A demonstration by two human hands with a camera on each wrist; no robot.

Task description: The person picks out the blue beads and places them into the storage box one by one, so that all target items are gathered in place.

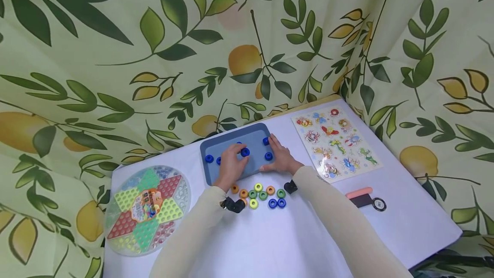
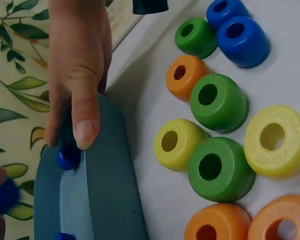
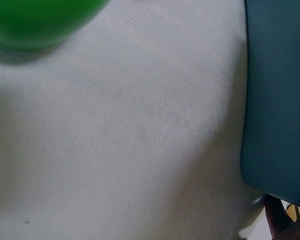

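A shallow blue-grey tray (image 1: 254, 167) lies at the far side of the table with several dark blue beads (image 1: 209, 158) in it. Over its middle, my left hand (image 1: 233, 162) pinches a blue bead (image 1: 245, 152) between thumb and fingers; that bead is blurred at the edge of the left wrist view. My right hand (image 1: 283, 158) holds the tray's near right corner, thumb at the front rim and fingers along the right end. Another blue bead (image 2: 68, 157) sits under that hand's thumb tip in the left wrist view.
Before the tray stand loose beads in orange, green (image 2: 221, 169), yellow (image 2: 276, 141) and blue (image 1: 281, 203). A round star-patterned game board (image 1: 148, 211) lies left, a sticker sheet (image 1: 335, 143) right. Nearer right are a pink-and-black item (image 1: 360, 196) and a round black-and-white piece (image 1: 379, 203).
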